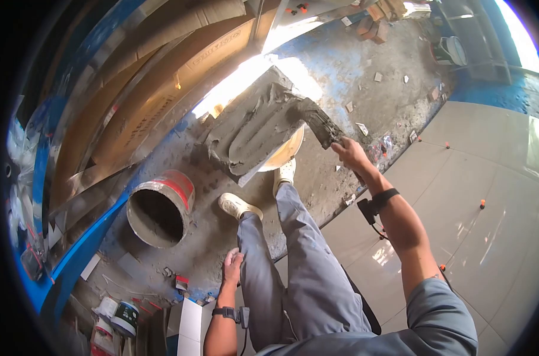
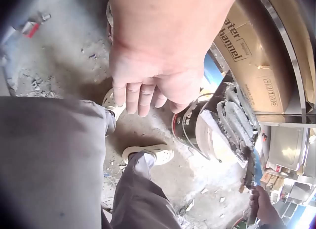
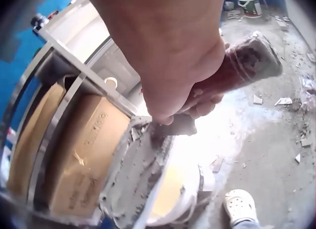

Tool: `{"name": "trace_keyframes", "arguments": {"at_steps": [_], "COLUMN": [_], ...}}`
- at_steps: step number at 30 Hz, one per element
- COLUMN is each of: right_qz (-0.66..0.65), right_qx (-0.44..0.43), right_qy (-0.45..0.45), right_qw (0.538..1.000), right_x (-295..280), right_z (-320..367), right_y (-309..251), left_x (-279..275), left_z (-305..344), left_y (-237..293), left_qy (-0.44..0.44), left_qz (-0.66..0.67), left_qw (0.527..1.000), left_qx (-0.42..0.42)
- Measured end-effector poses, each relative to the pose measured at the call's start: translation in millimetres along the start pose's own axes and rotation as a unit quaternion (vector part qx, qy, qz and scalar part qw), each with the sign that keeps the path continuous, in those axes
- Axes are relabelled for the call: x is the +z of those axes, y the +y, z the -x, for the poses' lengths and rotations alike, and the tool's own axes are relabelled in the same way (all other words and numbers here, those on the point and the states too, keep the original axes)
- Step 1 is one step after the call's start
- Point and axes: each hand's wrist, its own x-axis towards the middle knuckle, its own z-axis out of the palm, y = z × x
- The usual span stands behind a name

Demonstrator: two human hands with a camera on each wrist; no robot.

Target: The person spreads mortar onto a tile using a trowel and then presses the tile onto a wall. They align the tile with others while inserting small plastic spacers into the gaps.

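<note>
My right hand (image 1: 351, 153) grips the reddish-brown, mortar-caked handle (image 3: 234, 73) of a trowel (image 1: 318, 123). The trowel's mortar-covered blade lies at the right side of a thick bed of wet grey mortar (image 1: 254, 127). That mortar, marked with broad curved ridges, covers a tile whose pale edge (image 1: 249, 176) shows at the front. Beneath the tile stands a bucket (image 2: 187, 125), dark-sided in the left wrist view. Beside the left thigh hangs my left hand (image 1: 232, 266), its fingers (image 2: 132, 98) loosely bent and holding nothing.
A mortar-smeared bucket (image 1: 158, 210) with a red band stands left of the feet. Large cardboard boxes (image 1: 174, 89) lean along the left. Pale laid floor tiles (image 1: 453, 196) with orange spacers spread to the right. Tile chips (image 1: 362, 129) litter the rough floor.
</note>
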Motion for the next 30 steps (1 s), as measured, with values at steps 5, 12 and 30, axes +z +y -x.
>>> {"name": "trace_keyframes", "arguments": {"at_steps": [5, 12, 30], "right_qz": [-0.405, -0.419, 0.352], "right_qx": [0.175, 0.16, -0.224], "right_qy": [-0.111, -0.236, 0.045], "right_qw": [0.89, 0.862, 0.908], "right_x": [49.3, 138.8, 101.5], "right_z": [29.3, 86.8, 30.6], "right_y": [-21.7, -57.4, -75.8], "left_x": [-15.0, -18.7, -48.4], "left_z": [6.7, 10.7, 4.7], "left_y": [-13.6, -39.1, -90.0], "left_qy": [0.018, 0.035, 0.024], "left_qz": [0.0, 0.025, 0.099], "left_qw": [0.999, 0.998, 0.995], "left_qx": [-0.046, -0.044, -0.02]}}
